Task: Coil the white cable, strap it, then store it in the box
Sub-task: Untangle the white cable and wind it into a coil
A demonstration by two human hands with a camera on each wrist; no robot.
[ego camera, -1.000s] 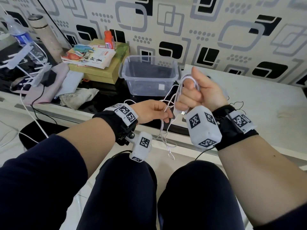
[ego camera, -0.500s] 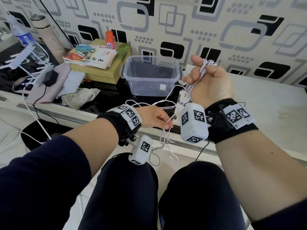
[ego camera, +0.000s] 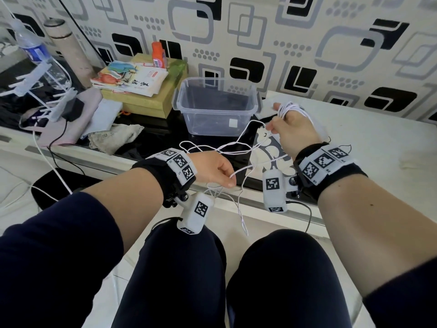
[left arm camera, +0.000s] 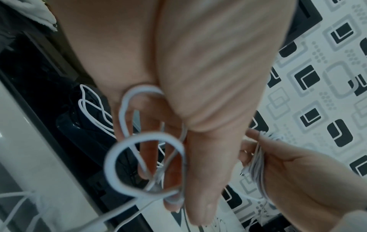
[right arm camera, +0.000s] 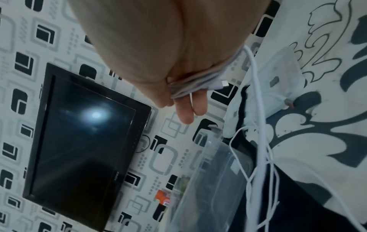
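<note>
Wall behind the table [ego camera: 354, 138] carries a black-and-grey square-pattern paper; table surface is part glossy black, part white with a dark floral print. A dark flat screen [right arm camera: 83, 141] hangs on the wall, seen only from the right wrist view.

Clear plastic box [ego camera: 215, 107] stands open on the black section, near the wall. To its left: a stack of books [ego camera: 132, 79] on a tan carton, an orange bottle [ego camera: 158, 54], a crumpled cloth [ego camera: 113, 138], a water bottle [ego camera: 30, 48].

Right hand [ego camera: 295, 131], raised just right of the box: white cable [ego camera: 236, 147] wound in several turns around the fingers, grip curled closed on the bundle. A connector end sticks out of the bundle [right arm camera: 220, 84].

Left hand [ego camera: 212, 171], lower, at the table's front edge: thumb and fingers pinching the loose cable strands. Loops hang below this grip [left arm camera: 139, 164].

Slack cable runs between the two hands, above the black surface, and one loop dangles toward the knees. Cable not in the box.
</note>
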